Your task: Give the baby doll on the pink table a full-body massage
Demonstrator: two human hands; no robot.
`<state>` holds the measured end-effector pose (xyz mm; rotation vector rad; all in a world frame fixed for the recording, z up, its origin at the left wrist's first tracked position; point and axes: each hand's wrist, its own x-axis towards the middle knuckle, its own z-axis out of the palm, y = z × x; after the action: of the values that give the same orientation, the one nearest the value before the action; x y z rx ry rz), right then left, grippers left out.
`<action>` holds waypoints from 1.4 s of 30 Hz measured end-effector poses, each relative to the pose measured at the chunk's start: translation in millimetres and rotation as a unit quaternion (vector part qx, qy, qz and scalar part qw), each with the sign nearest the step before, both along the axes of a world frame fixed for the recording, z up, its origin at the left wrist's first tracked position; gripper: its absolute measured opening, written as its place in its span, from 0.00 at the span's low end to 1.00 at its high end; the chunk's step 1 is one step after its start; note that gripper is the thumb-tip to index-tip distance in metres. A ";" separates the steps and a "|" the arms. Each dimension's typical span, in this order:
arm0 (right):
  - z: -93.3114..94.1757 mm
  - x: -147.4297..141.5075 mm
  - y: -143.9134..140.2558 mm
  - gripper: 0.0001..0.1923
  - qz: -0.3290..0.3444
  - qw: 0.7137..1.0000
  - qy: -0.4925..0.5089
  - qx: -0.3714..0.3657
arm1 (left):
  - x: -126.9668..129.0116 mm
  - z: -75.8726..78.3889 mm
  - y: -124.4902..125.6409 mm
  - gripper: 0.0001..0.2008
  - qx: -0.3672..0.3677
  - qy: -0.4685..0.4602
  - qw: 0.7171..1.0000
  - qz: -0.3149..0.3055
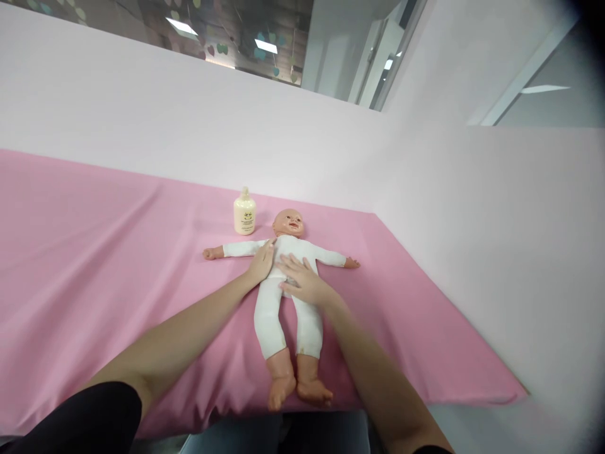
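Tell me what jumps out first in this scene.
A baby doll in a white suit lies face up, arms spread, in the middle of a pink sheet. The left hand and right hand rest flat on its torso. A cream bottle stands upright just beyond the doll's arm, by its head.

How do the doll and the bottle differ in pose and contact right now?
The doll lies flat on its back, arms spread; the bottle stands upright beside its head. The left hand and right hand rest on the doll; neither touches the bottle. Both sit on the pink sheet.
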<state>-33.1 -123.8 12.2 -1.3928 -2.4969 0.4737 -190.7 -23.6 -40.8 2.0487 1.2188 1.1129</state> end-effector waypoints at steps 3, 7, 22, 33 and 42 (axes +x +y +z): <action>7.3 -18.3 -15.8 0.36 0.065 0.997 -0.027 0.020 | -2.8 -0.2 2.8 0.27 -0.022 -0.027 0.999 0.010; 8.0 -35.3 -30.1 0.39 0.090 0.995 -0.045 0.018 | -4.8 2.9 1.0 0.26 -0.040 -0.033 0.999 0.013; 2.8 -32.3 -9.1 0.30 0.019 0.997 -0.032 0.070 | -2.6 -8.4 12.7 0.25 0.020 0.114 0.993 0.026; -26.7 -9.2 67.1 0.27 -0.231 0.966 0.025 0.112 | -0.9 -8.7 11.9 0.24 0.040 0.153 0.987 0.044; -47.9 28.6 80.4 0.29 -0.325 0.936 0.067 0.120 | -8.0 -5.4 14.1 0.25 0.028 0.195 0.979 0.061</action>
<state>-4.4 -43.4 -35.8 -1.8720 -1.7600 0.1124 -198.6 -9.5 -46.2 2.3374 1.5314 0.8264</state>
